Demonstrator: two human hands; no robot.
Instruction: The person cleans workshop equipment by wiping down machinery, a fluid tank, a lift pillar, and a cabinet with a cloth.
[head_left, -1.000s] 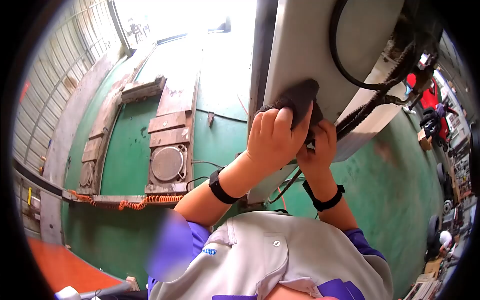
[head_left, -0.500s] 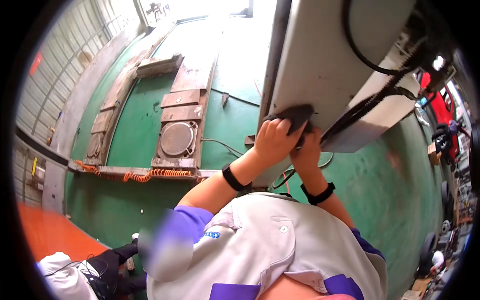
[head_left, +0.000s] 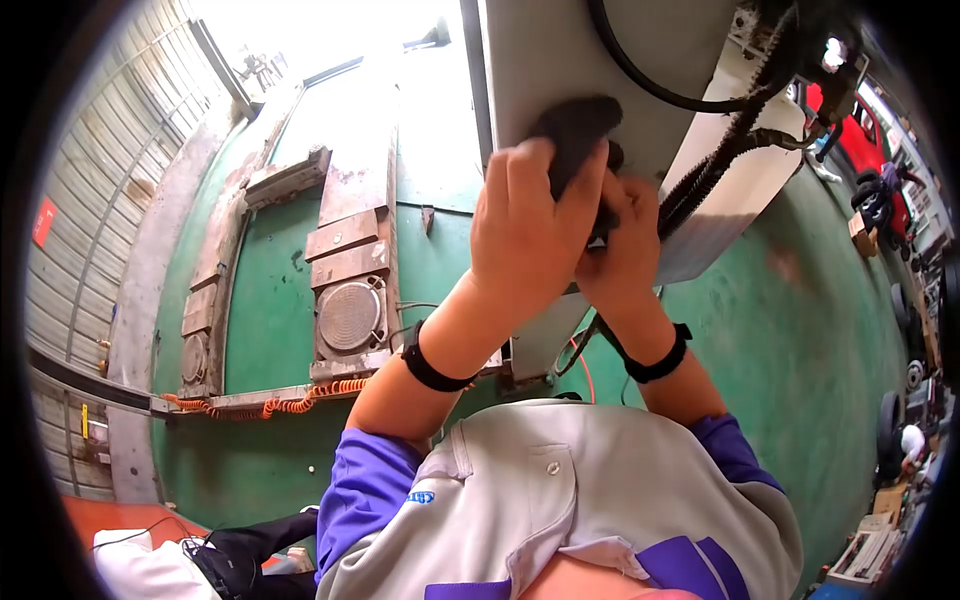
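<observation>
In the head view, my left hand (head_left: pixel 525 220) grips a dark cloth work glove (head_left: pixel 575 130), its finger-like ends sticking up past my fingertips. Close beside it, my right hand (head_left: pixel 625 235) is closed on the lower right part of the same dark bundle. Whether this is one glove or a pair I cannot tell. Both hands are raised in front of my chest, before a tall grey post (head_left: pixel 640 60). My fingertips are partly hidden behind the fabric.
A black hose (head_left: pixel 640 85) and a dark ribbed cable (head_left: pixel 715 165) hang along the post. At left, lift runways (head_left: pixel 350 240) with an orange coiled hose (head_left: pixel 285 405) lie over the green floor. Another person (head_left: pixel 170 565) is at lower left. A red vehicle (head_left: pixel 860 140) stands far right.
Both hands have risen with the dark glove and appear larger in view. The camera's view has shifted, so the post and runways sit further left.
</observation>
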